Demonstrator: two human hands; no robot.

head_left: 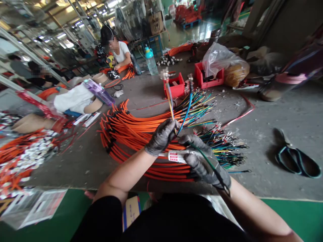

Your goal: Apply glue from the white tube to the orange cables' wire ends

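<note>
My left hand, in a dirty grey glove, is closed in a pinch on thin wires. A yellow wire and a blue wire rise from beside its fingertips, with metal terminals at their upper ends. Just to the right, my gloved right hand is closed around a white tube with a red-printed label. Over that palm runs a dark green wire with a ring terminal near the wrist. Beneath both hands lies a bundle of orange cables, its coloured wire ends fanning rightward.
Scissors lie at right. Behind the bundle stand a red bin, another red bin with a plastic bag, and a water bottle. Across the bench sits a co-worker. More orange cables are heaped at left.
</note>
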